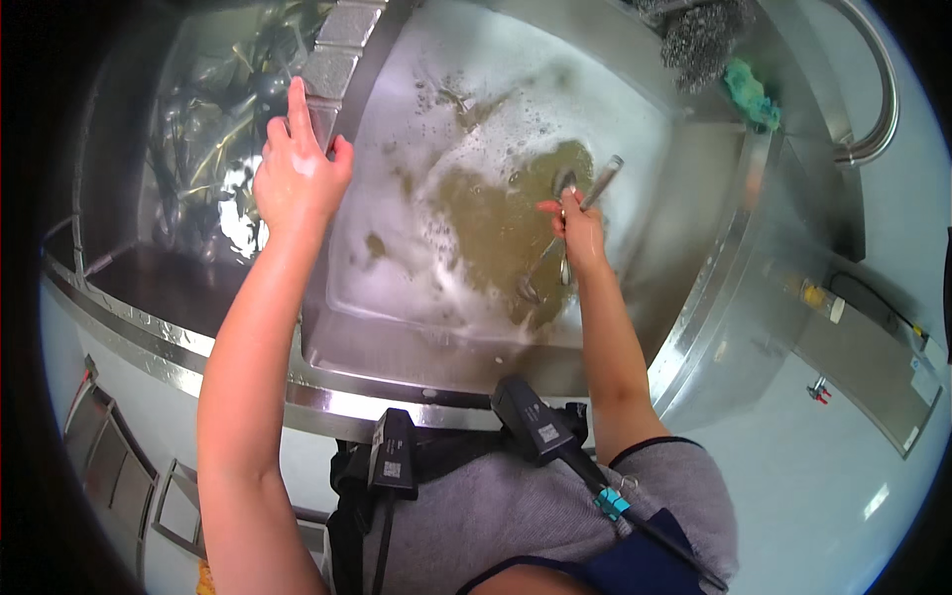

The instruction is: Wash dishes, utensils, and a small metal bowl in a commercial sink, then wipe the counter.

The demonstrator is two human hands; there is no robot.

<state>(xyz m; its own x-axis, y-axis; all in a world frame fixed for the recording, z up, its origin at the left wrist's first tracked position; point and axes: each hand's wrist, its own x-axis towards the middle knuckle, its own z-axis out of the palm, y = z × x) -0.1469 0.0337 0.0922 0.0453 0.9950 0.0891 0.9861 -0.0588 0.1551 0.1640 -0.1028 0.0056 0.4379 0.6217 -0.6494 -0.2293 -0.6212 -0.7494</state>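
My right hand (584, 230) grips several metal utensils over the foamy, murky water (491, 216) in the right sink basin. One utensil's tubular handle (604, 181) points up past my fingers. A spoon-like end (528, 286) hangs towards the water, and a small grey scrubber-like piece (564, 178) shows at my fingertips. Over the divider side of the left basin, my left hand (301, 167) has its index finger extended and thumb apart. Its fingers are beside a row of small metal pans (335, 71); contact is hard to tell. Submerged metal utensils (216, 126) lie in the left basin's water.
Steel-wool scourers (699, 41) and a green scrubbing pad (751, 97) rest on the back right ledge. A curved faucet pipe (885, 89) rises at right. The steel sink rim (439, 416) runs before me, with black strapped devices (532, 416) at my chest.
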